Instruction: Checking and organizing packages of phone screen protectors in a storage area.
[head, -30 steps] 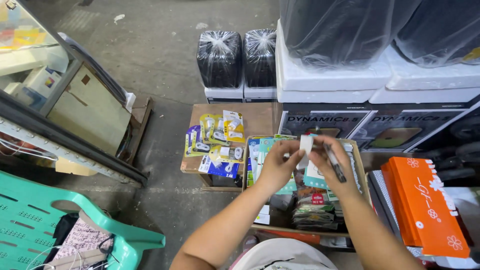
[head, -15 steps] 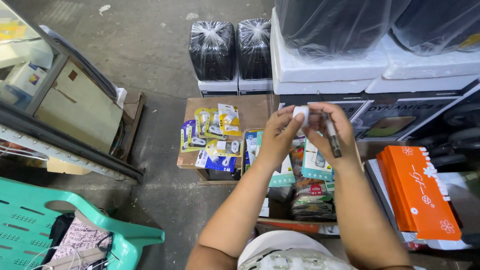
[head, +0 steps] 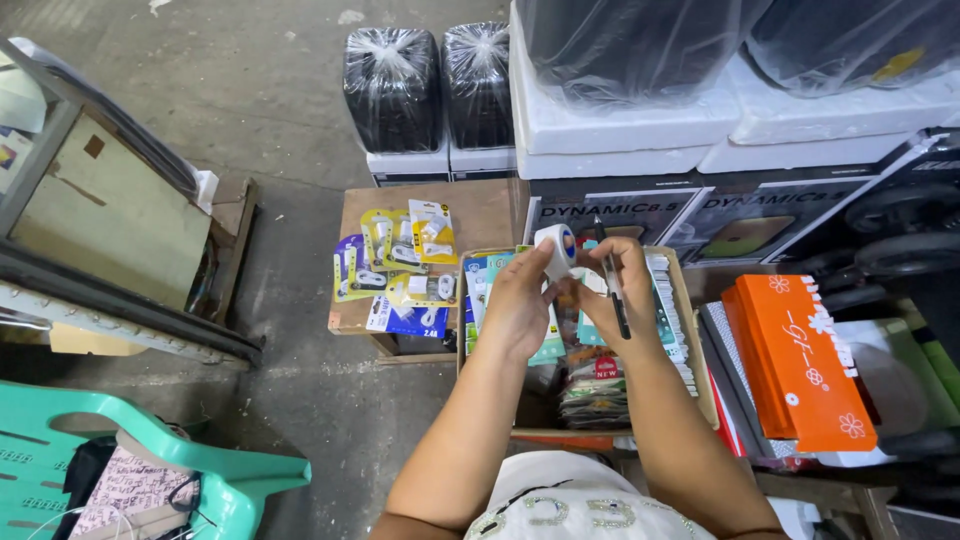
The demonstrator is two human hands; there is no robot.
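In the head view, both hands meet above an open cardboard box (head: 690, 330) crammed with flat packaged goods. The left hand (head: 520, 305) has its fingers curled around a small white roll of tape (head: 555, 250), holding it upright at its fingertips just over the box's far edge. The right hand (head: 610, 290) touches the same roll with thumb and forefinger, while its other fingers clamp one slim black pen (head: 612, 285) that runs down along the palm. To the left of the box, one low wooden stand (head: 480, 215) carries roughly five blister-card packets (head: 400, 265) in yellow, purple and blue, overlapping one another. Behind it stand two black plastic-wrapped bundles (head: 435, 85) on white foam bases. To the right lies one orange flat box with white flower print (head: 800, 365), resting on other stacked items. At the lower left sits one teal plastic chair (head: 200, 470) with cloth on its seat. A framed glass panel (head: 100, 210) leans at the far left on the concrete floor (head: 270, 100).
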